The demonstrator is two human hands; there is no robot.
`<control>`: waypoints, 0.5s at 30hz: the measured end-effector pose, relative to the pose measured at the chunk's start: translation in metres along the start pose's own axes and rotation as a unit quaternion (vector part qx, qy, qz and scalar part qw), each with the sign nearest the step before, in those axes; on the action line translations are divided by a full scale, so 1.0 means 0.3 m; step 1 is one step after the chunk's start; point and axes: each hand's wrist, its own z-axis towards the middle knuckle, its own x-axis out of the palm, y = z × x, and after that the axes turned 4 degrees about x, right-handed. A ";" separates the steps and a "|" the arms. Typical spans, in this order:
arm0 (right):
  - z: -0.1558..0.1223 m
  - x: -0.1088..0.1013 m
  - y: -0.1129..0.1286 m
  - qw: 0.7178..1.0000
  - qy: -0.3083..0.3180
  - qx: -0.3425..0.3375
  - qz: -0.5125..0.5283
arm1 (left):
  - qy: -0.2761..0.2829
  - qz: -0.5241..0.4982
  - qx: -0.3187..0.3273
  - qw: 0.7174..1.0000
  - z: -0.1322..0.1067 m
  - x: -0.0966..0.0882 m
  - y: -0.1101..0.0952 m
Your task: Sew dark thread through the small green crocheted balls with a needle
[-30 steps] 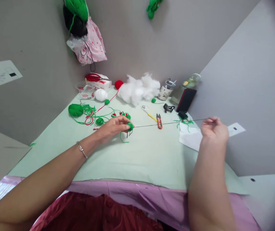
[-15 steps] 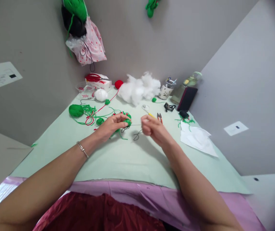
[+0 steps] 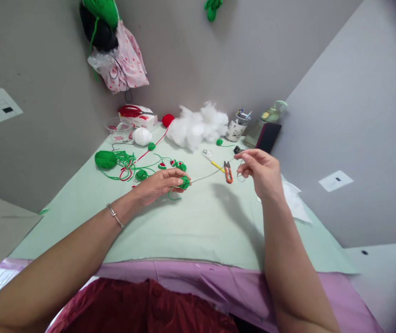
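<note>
My left hand [image 3: 159, 184] pinches a small green crocheted piece [image 3: 184, 182] just above the pale green table [image 3: 198, 222]. A thin dark thread [image 3: 208, 175] runs from that piece up to my right hand [image 3: 258, 171], whose fingers are pinched on the thread above the table, to the right of the orange thread snips [image 3: 228, 171]. A loop of the thread hangs below the right fingers. A bracelet sits on my left wrist.
A green yarn ball [image 3: 105, 159] with tangled green and red strands lies at the left. White stuffing [image 3: 196, 127], a red ball [image 3: 168, 120], a white ball [image 3: 142, 136], a cup [image 3: 236, 131], a dark phone [image 3: 268, 137] and white paper [image 3: 297, 203] ring the back and right.
My right hand first came in from far right to beside the green piece, then moved out to the right and up again, drawing the thread. The left hand stayed put.
</note>
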 end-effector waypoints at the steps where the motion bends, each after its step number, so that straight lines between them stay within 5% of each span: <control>1: -0.017 0.020 0.002 0.999 0.004 -0.011 -0.030 | 0.006 -0.008 -0.003 1.000 0.000 -0.001 -0.003; 10: -0.167 0.195 -0.001 0.952 0.158 -0.129 -0.230 | 0.005 -0.015 0.013 1.000 -0.001 0.000 -0.008; 15: -0.183 0.216 -0.004 0.924 0.173 -0.171 -0.295 | -0.002 0.002 -0.006 1.000 0.001 -0.003 -0.003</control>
